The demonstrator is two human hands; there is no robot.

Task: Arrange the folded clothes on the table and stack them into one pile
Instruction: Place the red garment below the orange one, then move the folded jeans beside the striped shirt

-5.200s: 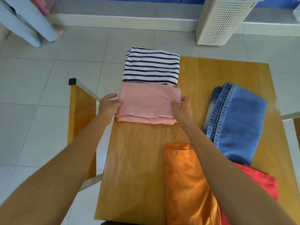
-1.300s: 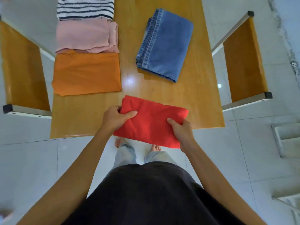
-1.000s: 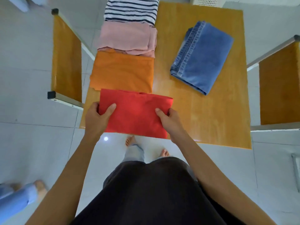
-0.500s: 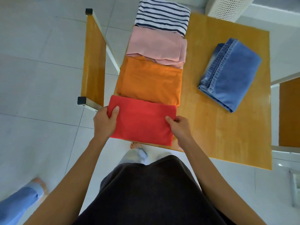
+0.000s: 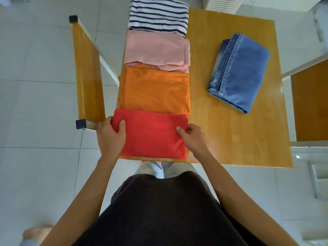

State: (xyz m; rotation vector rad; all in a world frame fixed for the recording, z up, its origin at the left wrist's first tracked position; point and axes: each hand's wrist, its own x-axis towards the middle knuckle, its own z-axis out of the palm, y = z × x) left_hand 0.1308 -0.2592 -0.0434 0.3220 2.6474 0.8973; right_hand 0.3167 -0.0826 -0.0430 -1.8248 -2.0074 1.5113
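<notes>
A folded red cloth [image 5: 152, 134] lies flat at the near left corner of the wooden table [image 5: 230, 130]. My left hand [image 5: 111, 135] grips its left edge, thumb on top. My right hand [image 5: 192, 137] pinches its right edge. Behind it, in one row along the table's left side, lie a folded orange cloth [image 5: 154, 90], a folded pink cloth [image 5: 156, 50] and a striped black-and-white cloth [image 5: 158, 15]. Folded blue jeans [image 5: 239, 71] lie apart on the right half of the table.
A wooden chair [image 5: 87, 73] stands close to the table's left edge, another chair [image 5: 309, 102] at the right. A white perforated basket [image 5: 223, 3] stands beyond the far edge. Someone's bare foot [image 5: 36, 233] shows at bottom left on the tiled floor.
Both hands carried the red cloth from the near middle of the table to the left and set it down in line below the orange cloth. Earlier the orange cloth joined the row.
</notes>
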